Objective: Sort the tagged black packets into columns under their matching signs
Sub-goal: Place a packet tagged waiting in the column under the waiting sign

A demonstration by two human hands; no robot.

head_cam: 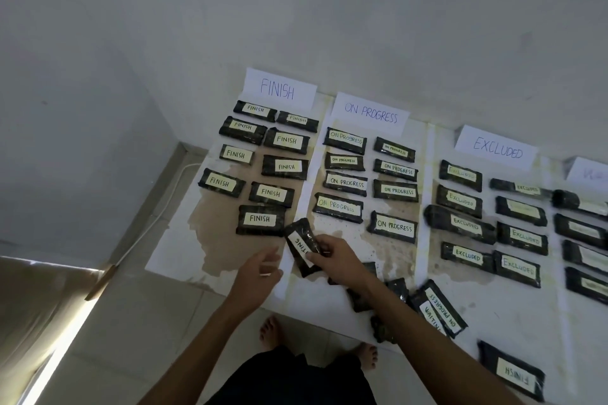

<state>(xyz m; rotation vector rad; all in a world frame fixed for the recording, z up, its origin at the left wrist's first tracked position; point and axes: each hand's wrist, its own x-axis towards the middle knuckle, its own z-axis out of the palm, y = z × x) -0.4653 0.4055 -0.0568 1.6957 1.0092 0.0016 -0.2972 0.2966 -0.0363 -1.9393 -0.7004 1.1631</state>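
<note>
left hand (260, 273): fingers relaxed | right hand (335, 256): pinching packet (296, 236) | both arms extended forward

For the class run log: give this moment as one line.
right hand: holds packet, tag ending TING | left hand: open beside it | FINISH packet: unsorted, near edge

FINISH sign (279, 89), ON PROGRESS sign (370, 113) and EXCLUDED sign (496, 148) run left to right, packets (260, 219) lying before each.

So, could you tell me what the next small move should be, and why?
Probably the right hand should carry its packet rightward past the EXCLUDED sign: the tag ends in TING, likely WAITING, matching none of the three readable signs.
</note>
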